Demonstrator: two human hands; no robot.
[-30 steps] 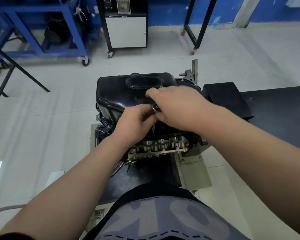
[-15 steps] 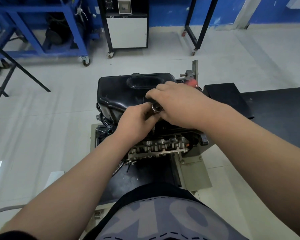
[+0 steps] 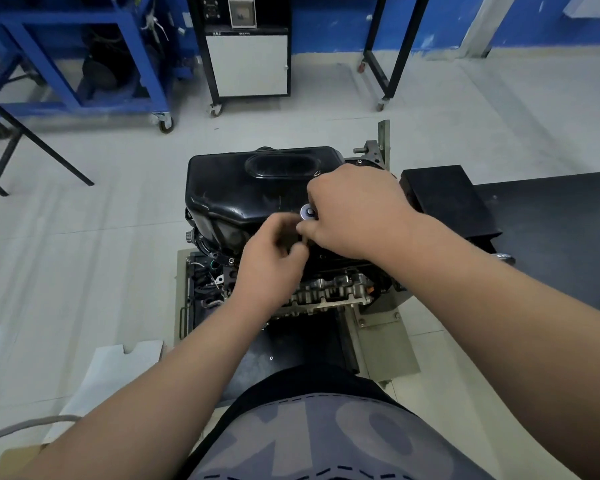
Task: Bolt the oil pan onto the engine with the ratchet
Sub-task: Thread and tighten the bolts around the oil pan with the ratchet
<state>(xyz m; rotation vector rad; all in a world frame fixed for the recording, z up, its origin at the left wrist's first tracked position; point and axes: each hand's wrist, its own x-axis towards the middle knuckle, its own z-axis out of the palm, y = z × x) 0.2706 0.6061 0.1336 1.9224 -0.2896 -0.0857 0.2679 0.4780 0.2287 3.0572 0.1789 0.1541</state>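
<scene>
Although the glossy black pressed-metal oil pan (image 3: 243, 192) already sits on top of the upturned grey cast-metal engine (image 3: 333, 289), which is held over the beige metal base plate (image 3: 385, 344) of its stand, the bolting looks midway at best. The work is at the pan's near edge, toward its right corner. There the right hand (image 3: 357, 213) is wrapped over the silver steel ratchet (image 3: 308, 212), of which only the round head shows, poking out by the thumb. The left hand (image 3: 267, 268) is just below and beside it, fingers curled in toward the spot under the ratchet head. Whether they pinch a socket, a bolt or nothing I cannot tell, since that hand is smeared by motion.

My reading is that one bolt along the near flange is being run in. How many are already in cannot be counted. The hands cover part of the near edge, the far and right edges lie behind the pan's bulk, and the flange on the left is too dark to show bolt heads. So the pan is placed, one fastener seems to be in hand, and the rest of the round is probably left. The ratchet's handle, its socket and the bolt itself are all hidden.
</scene>
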